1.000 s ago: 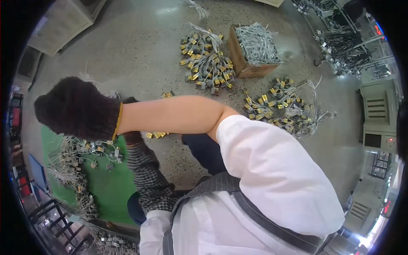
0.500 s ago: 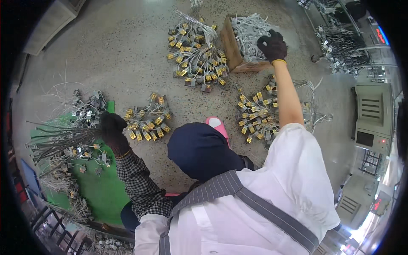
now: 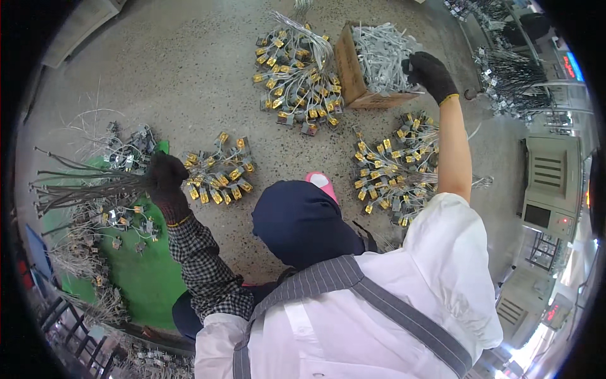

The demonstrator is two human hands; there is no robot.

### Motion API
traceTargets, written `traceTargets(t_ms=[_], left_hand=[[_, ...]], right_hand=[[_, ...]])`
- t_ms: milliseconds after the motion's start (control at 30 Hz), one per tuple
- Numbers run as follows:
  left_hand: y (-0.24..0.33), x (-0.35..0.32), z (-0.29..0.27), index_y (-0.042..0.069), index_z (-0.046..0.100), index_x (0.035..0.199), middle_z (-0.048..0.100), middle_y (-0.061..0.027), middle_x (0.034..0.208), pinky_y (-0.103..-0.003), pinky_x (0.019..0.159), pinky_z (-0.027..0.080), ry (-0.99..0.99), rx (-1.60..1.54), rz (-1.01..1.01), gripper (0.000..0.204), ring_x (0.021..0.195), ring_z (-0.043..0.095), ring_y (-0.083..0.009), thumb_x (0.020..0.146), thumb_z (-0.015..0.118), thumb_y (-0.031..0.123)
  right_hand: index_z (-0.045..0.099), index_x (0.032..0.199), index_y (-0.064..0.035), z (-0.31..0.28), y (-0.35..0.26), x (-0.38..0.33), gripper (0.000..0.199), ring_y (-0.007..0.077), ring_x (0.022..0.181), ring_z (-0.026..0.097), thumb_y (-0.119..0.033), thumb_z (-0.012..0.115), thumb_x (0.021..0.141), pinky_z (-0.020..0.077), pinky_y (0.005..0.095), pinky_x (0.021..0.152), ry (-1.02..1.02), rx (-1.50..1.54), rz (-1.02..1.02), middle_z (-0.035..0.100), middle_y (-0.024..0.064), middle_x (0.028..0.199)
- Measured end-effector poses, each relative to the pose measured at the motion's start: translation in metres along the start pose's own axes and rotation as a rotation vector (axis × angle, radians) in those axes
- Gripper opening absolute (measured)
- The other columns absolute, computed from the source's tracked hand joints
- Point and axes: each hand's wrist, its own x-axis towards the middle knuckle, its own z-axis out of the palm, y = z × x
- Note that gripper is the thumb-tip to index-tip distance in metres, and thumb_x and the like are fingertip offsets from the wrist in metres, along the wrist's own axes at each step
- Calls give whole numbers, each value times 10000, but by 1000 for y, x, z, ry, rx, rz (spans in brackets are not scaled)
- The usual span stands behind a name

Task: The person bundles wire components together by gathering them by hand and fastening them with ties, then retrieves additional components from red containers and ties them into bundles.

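My left hand [image 3: 168, 180], in a dark glove, is closed round a bundle of dark cables [image 3: 95, 183] whose loose ends fan out to the left. Just right of that hand are grey connectors with yellow tips [image 3: 221, 170]; whether they hang on the same cables I cannot tell. My right hand [image 3: 432, 76], also gloved, is at the right side of an open cardboard box [image 3: 350, 60] heaped with thin white strips [image 3: 382, 57]. Its fingers are bent and closed at the strips, and anything between them is hidden.
Bundles of yellow-tipped connectors lie on the floor, one left of the box [image 3: 297, 82] and one below it [image 3: 394, 164]. At the left a green mat [image 3: 145, 265] carries more cables. Beige machines [image 3: 552, 177] and hanging cables [image 3: 514, 79] line the right.
My right hand has moved right, from above the strips to the box's right side. My left hand keeps its grip on the cables, which have shifted slightly left.
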Motion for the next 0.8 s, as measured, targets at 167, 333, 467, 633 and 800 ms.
traceTargets(t_ms=[167,333,467,633,800], left_hand=[[-19,9,-18,53,553,848,515,-42,636,-291,463,400,-133,170,87,169,521,488,-146,906,539,211],[26,1,3,51,656,961,609,-29,777,-241,556,439,-112,485,87,177,639,531,-108,896,534,162],[41,-4,23,58,665,1011,617,7,829,-225,544,429,-121,360,-30,220,597,484,-59,897,566,218],[44,-7,18,47,660,1049,663,-45,865,-248,553,488,-35,303,-43,257,679,597,-97,880,629,238],[40,-8,6,34,646,1067,673,-61,879,-268,646,494,-188,265,-67,303,724,609,-109,854,664,249]], right_hand=[[589,1083,-29,26,18,-7,261,235,881,646,-163,637,863,551,347,723,-121,265,115,648,103,974],[551,848,-85,203,14,-24,178,135,605,513,-252,599,883,431,274,552,-534,-34,41,533,15,720],[580,854,-39,328,-16,-62,176,135,598,539,-212,609,866,448,277,559,-826,-175,3,566,22,725],[617,872,-67,394,-25,-73,137,251,699,598,-166,665,790,491,354,634,-520,-874,-1317,615,76,804],[600,879,-98,418,-38,-70,169,290,762,584,-149,681,740,492,386,666,-568,-953,-1625,586,80,811]])
